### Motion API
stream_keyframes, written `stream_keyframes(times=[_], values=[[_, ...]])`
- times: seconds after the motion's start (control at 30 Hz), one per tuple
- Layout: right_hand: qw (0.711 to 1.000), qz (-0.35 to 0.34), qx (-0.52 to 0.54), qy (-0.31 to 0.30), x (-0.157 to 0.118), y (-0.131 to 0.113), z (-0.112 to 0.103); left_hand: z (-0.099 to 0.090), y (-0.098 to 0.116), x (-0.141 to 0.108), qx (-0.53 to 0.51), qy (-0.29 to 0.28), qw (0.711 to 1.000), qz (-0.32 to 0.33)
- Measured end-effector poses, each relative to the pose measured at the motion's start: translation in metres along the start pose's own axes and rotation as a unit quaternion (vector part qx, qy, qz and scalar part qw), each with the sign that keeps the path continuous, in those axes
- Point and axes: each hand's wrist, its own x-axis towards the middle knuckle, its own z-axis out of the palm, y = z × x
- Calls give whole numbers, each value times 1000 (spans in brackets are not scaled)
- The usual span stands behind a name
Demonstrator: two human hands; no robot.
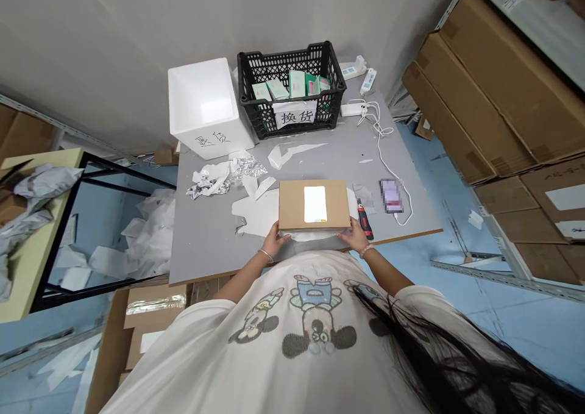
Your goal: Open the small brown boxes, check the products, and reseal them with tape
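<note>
A flat brown cardboard box [292, 207] with a white label [315, 204] on top lies near the front of the grey table. My left hand [274, 241] grips its near left corner, thumb along the front side. At the near right corner my right hand [355, 237] grips it in the same way. Under the box spreads a torn white sheet [256, 216]. Just right of the box lies a red and black utility knife [364, 220], close to my right fingers. The fingers behind the box's sides are partly hidden.
A black crate [292, 121] with green and white packets and a white foam box [205, 139] stand at the back. Crumpled wrapping [214, 179] lies on the left. A phone [392, 196] on a white cable lies right. Large cartons [484, 91] line the right side.
</note>
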Motion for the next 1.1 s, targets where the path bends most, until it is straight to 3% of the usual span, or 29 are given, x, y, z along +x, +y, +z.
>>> stream_keyframes(times=[0.17,0.37,0.53,0.7,0.87,1.0,1.1], values=[[999,17,16,39,-1,-9,12,1,8,1,31,59,998,14],[988,-2,11,155,2,-34,-4,-21,51,-6,92,94,990,52],[987,-36,37,155,25,-62,-14,-28,92,13,240,133,962,7],[987,-39,13,157,48,-76,-11,-24,104,31,299,111,948,-11],[993,-54,8,108,48,-46,-21,-24,97,30,269,82,959,-20],[966,39,-186,173,41,-4,-36,-32,91,39,215,57,973,-54],[931,124,-317,131,38,18,-40,-39,91,48,160,32,982,-98]])
